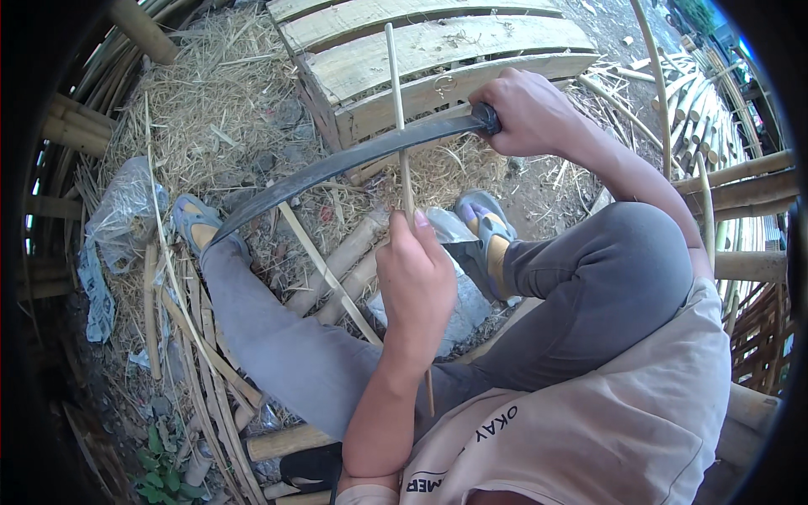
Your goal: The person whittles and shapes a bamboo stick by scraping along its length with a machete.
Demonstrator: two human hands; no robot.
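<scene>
My left hand (414, 282) is closed around a thin pale stick (393, 76), which looks like split bamboo. The stick stands nearly upright, its upper part rising above my fist and its lower end showing below my wrist. My right hand (526, 114) grips the dark handle of a machete (311, 175) with a long curved blade. The blade reaches across to the left and crosses the stick a little above my left fist; whether its edge is cutting in cannot be made out. The machete's tip hangs over my lower left leg, near the shoe (198, 220).
A slatted wooden crate (454, 50) stands ahead. Shavings (202, 101) cover the ground. Bamboo poles (341, 273) lie between my feet, with longer strips (206, 379) at left. Plastic bags (126, 215) lie far left. Cut bamboo (694, 105) is piled at right by a bamboo fence (749, 198).
</scene>
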